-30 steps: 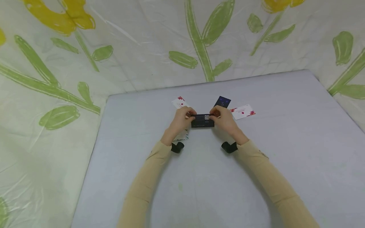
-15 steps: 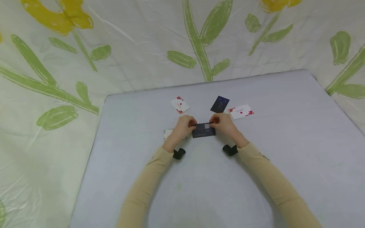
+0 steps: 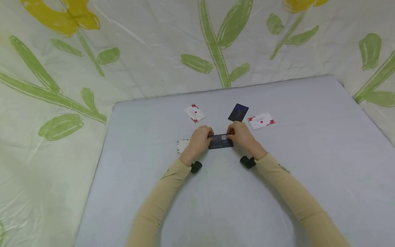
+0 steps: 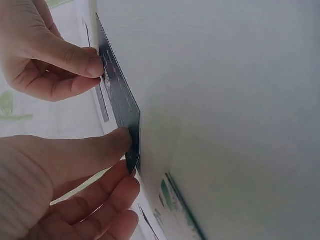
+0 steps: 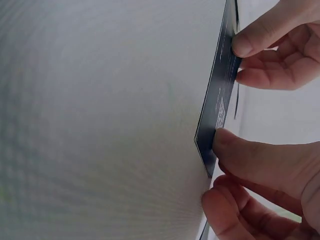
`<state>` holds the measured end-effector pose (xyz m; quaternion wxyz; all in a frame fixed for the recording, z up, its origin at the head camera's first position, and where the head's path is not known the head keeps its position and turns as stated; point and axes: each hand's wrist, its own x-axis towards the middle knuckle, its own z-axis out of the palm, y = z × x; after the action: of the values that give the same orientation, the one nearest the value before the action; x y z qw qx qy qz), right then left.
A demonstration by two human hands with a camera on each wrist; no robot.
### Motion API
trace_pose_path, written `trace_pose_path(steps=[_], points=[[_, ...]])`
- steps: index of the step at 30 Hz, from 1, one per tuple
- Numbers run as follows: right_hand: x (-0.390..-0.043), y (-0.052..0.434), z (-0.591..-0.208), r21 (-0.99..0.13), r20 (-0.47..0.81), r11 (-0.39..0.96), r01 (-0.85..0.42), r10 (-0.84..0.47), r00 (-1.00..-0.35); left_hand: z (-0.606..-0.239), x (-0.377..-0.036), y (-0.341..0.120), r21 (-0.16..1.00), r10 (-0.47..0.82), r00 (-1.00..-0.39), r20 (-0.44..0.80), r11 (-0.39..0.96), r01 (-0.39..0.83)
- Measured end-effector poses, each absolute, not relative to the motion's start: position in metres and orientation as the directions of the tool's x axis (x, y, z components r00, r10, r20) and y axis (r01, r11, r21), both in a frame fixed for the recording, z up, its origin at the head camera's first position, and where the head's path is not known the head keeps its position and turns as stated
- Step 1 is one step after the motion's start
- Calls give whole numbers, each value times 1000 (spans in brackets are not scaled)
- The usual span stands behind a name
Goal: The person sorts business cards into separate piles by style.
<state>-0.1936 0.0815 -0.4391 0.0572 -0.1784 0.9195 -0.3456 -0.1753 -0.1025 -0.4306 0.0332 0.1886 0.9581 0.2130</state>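
Observation:
A dark card (image 3: 220,144) with a white square code and small pale print is held between both hands, low over the table. My left hand (image 3: 199,141) pinches its left end; in the left wrist view the thumb (image 4: 117,142) lies on the card's face, fingers bent behind. My right hand (image 3: 242,137) pinches the other end near the code, its thumb (image 5: 226,140) on the face in the right wrist view. A white card with green leaf print (image 3: 182,146) lies beside my left hand, which partly covers it.
A white card with red flowers (image 3: 195,113) lies farther back on the left. Behind my right hand are a dark blue card (image 3: 238,112) and another red-flowered white card (image 3: 261,120). The pale table (image 3: 296,103) meets a flower-printed sheet (image 3: 148,51) at its back edge.
Both hands have brought the dark card closer to me, uncovering more of the cards behind. Over the last half second they barely shift, and my left hand covers more of the leaf-print card.

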Motion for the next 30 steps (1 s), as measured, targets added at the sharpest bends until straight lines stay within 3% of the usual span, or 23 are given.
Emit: trace_pose_path(steps=[10, 16, 19, 27, 30], points=[[-195, 92, -423, -647, -15, 700, -302, -407, -913, -424, -175, -99, 346, 422, -905, 56, 842, 414], [-226, 122, -397, -661, 160, 641, -389, -387, -908, -412, -186, -80, 399, 380, -921, 82, 835, 380], [-246, 136, -390, -620, 180, 654, -434, -419, -890, -408, -198, -60, 419, 353, -932, 85, 836, 355], [-283, 147, -405, -477, -103, 778, -409, -512, -853, -420, -225, -17, 304, 249, -968, -24, 925, 230], [-288, 146, -412, -453, -133, 774, -442, -549, -825, -428, -228, -7, 254, 216, -975, -43, 947, 199]])
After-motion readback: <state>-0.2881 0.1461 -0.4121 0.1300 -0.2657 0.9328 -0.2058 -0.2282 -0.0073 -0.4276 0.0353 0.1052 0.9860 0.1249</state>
